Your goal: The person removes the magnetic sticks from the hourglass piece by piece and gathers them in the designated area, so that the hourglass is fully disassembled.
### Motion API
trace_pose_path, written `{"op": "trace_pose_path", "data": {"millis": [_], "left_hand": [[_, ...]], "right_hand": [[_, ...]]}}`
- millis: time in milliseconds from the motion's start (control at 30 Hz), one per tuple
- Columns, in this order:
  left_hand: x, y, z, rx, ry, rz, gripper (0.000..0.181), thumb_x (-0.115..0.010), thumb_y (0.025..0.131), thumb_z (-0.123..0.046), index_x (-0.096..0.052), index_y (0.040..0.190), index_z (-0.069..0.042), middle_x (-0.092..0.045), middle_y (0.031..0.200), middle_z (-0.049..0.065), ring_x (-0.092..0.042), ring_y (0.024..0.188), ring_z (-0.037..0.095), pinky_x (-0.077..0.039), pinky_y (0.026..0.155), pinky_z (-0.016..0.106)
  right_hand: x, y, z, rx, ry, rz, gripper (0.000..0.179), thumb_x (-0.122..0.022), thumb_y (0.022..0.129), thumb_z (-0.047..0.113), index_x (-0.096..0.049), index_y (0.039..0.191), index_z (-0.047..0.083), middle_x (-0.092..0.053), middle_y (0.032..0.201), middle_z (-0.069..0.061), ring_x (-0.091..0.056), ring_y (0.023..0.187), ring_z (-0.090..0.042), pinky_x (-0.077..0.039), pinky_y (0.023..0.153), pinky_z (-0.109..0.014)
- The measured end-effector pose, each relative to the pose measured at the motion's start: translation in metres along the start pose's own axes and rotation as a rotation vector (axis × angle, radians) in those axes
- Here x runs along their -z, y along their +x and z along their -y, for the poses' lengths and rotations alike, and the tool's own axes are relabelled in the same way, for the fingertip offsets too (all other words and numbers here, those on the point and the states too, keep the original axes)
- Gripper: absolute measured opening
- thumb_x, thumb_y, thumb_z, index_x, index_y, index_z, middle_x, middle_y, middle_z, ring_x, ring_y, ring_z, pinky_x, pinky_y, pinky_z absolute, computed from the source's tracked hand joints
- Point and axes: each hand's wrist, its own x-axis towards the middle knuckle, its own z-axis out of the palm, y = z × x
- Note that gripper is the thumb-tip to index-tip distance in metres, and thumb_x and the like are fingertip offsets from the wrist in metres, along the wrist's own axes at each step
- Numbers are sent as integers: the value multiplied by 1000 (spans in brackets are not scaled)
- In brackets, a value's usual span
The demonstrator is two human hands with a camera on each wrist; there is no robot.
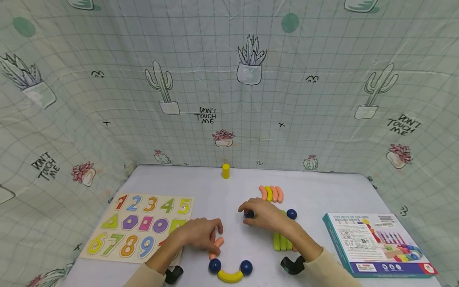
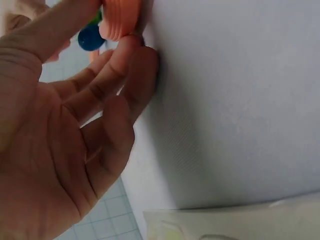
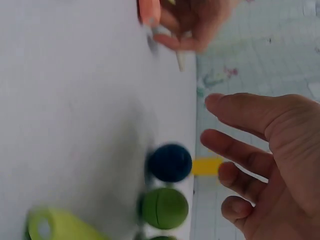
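Observation:
My left hand (image 1: 201, 235) pinches an orange curved bead (image 1: 219, 241) low over the white table, right of the number board. In the left wrist view the same orange bead (image 2: 120, 19) sits between thumb and fingertips. My right hand (image 1: 267, 215) hovers with fingers spread beside a dark blue ball (image 1: 249, 214), partly covered by it in the head view. From the right wrist, the blue ball (image 3: 171, 163) stands apart from those fingers, next to a green rounded bead (image 3: 165, 208). Light green bars (image 1: 282, 242) lie beneath my right forearm.
Two blue balls and a yellow curved bead (image 1: 230, 276) form an arc in front. The number board (image 1: 120, 224) lies left, a boxed set (image 1: 380, 243) right. Behind are a yellow cylinder (image 1: 225, 171) and a row of curved beads (image 1: 275, 193). Another blue ball (image 1: 291, 214) stands right.

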Motion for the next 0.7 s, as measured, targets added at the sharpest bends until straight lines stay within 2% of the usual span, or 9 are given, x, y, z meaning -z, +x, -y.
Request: {"op": "trace_pose_path", "data": {"millis": [233,433,567,700], "left_hand": [[-4,4,-6,-58,-97,-22,52,-86,79,-28,-51,117,-24,-63,79,-15,-55,68,4,-41,62,23],[-7,11,-7,-134,-167,-50,59,-85,80,-18,-47,125,-18,-65,85,-11,-57,71,3,-44,69,22],[-7,11,-6,-127,-160,-49,53,-85,82,-25,-51,123,-19,-64,84,-13,-57,69,3,-44,66,22],[-4,7,-5,-100,-101,-10,41,-85,80,-40,-60,107,-24,-62,79,-15,-54,67,3,-42,62,22]], "right_hand": [[-30,-2,27,110,18,133,25,-77,90,26,-73,113,22,-68,99,13,-62,89,-2,-51,78,-23],[-46,-2,35,123,-75,94,18,-81,85,32,-73,100,26,-60,81,20,-53,71,2,-45,63,-18],[-44,-2,35,112,-157,64,13,-81,85,35,-72,91,26,-53,70,19,-46,61,1,-38,54,-19],[-39,-6,34,65,-194,77,12,-79,86,31,-69,86,24,-50,67,17,-45,58,-2,-36,49,-21]]}}
